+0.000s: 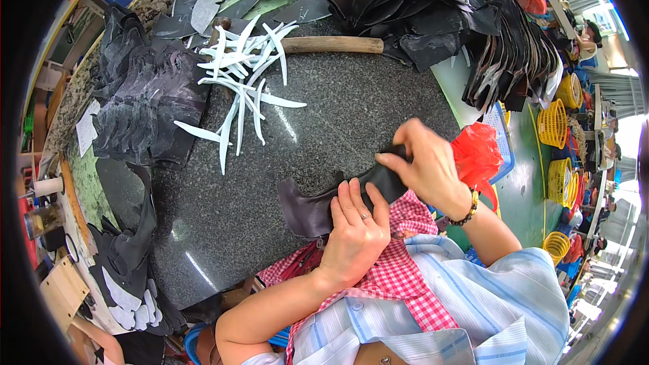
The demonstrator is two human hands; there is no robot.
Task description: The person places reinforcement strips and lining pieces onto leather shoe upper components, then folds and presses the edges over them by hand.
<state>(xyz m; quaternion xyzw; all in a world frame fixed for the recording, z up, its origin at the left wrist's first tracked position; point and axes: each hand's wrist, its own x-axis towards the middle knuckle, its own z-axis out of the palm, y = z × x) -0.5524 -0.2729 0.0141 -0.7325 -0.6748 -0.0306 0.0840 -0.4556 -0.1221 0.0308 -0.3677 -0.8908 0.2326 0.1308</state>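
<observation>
A dark, curved leather piece lies at the near edge of the dark speckled stone tabletop. My left hand, a ring on one finger, rests on its middle with the fingers stretched over it, pressing it down. At its right end my right hand is closed, thumb and fingers pinching the leather; some fingers are blurred by motion. Beyond my hands, to the left, a loose heap of thin, pale, curved strips lies on the stone.
Stacked dark leather pieces stand at the left and far right. A wooden handle lies at the back beside the strips. A red plastic bag is right of my right hand. Yellow baskets stand farther right.
</observation>
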